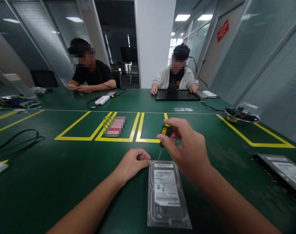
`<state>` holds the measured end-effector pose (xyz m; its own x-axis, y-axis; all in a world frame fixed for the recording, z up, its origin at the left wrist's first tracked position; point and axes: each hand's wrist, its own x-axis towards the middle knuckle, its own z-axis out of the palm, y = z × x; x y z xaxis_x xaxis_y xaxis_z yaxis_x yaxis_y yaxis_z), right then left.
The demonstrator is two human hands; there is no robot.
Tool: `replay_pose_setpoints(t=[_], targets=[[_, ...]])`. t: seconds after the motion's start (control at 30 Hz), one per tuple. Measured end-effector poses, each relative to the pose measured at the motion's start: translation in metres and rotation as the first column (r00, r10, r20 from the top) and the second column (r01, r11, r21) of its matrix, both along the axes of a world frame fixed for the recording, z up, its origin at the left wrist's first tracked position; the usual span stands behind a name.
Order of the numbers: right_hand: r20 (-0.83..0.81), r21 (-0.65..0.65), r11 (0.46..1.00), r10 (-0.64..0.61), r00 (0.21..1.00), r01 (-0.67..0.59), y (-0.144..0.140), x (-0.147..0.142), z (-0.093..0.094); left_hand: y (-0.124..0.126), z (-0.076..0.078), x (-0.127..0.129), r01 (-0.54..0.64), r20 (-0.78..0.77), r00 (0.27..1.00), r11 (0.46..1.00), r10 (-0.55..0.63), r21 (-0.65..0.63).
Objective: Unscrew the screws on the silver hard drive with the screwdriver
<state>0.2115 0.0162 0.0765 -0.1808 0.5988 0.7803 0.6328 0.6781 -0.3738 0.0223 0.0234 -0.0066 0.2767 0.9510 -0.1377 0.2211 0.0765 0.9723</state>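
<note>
A hard drive lies label side up on the green table in front of me, its long side pointing away. My left hand has its fingers curled and pinched at the drive's far left corner; whether a small part is between the fingertips is hidden. In my right hand is a screwdriver with a black and yellow handle, gripped between thumb and fingers. Its thin shaft slants down to the drive's far edge, and the tip's exact contact is too small to make out.
Another hard drive lies at the right. Beyond it stands a metal bowl with dark items. A pink phone rests inside yellow tape marks. Two people sit opposite, one holding a black panel. A black cable loops at left.
</note>
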Motion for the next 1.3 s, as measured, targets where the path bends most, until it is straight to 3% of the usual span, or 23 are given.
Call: replay_pose_setpoints(t=[0.27, 0.6, 1.07, 1.3], targets=[[-0.042, -0.067, 0.995, 0.070, 0.997, -0.073, 0.014, -0.010, -0.025, 0.001, -0.001, -0.001, -0.009, -0.008, 1.000, 1.000, 0.009, -0.012], [-0.078, -0.065, 0.995, 0.065, 0.995, -0.070, 0.022, -0.011, -0.036, 0.001, -0.003, -0.001, -0.015, -0.010, 1.000, 0.999, 0.015, -0.034], [-0.060, -0.036, 0.998, 0.042, 0.997, -0.044, 0.016, -0.015, -0.034, -0.001, -0.009, -0.006, 0.046, -0.107, 0.994, 0.989, -0.031, 0.139], [-0.003, -0.029, 0.998, 0.063, 0.998, -0.063, 0.016, -0.014, -0.029, -0.001, -0.011, -0.008, 0.052, -0.133, 0.991, 0.987, -0.032, 0.152]])
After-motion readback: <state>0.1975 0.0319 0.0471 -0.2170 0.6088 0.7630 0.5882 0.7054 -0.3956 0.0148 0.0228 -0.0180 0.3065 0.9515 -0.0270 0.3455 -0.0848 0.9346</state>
